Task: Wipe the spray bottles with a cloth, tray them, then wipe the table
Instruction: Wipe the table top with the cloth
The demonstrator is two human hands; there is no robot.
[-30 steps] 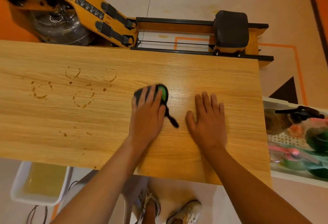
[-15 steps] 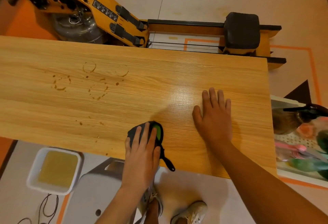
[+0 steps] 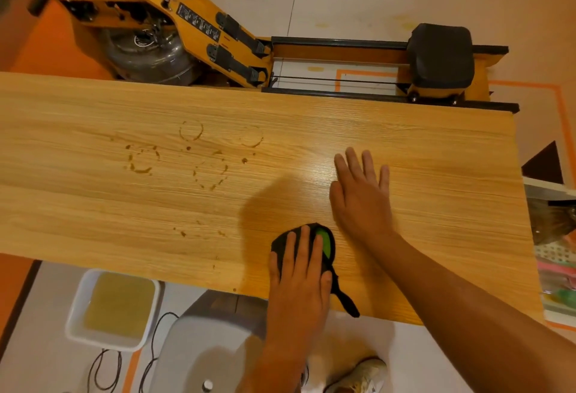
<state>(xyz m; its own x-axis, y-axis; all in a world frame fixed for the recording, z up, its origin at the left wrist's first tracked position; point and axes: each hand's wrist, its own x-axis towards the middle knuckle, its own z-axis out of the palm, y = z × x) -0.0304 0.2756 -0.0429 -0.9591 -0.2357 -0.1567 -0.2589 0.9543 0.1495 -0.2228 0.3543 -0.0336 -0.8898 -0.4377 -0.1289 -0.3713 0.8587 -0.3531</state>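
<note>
I have the left hand flat on the cloth at the near edge of the table. Its fingers are straight and spread, pressing down rather than gripping. I judge that suits wiping, since the palm's weight goes straight through the fabric. The right hand lies just to the right and farther in, palm down, fingers extended, holding nothing; it looks placed to brace me as I lean. The cloth is dark and bunched under the hand, with a bright green patch beside the fingers and a thin black tail hanging over the near edge. Brown ring stains sit well to its left, unwiped. Off the table's right end stands the tray, holding what look like the spray bottles.
</note>
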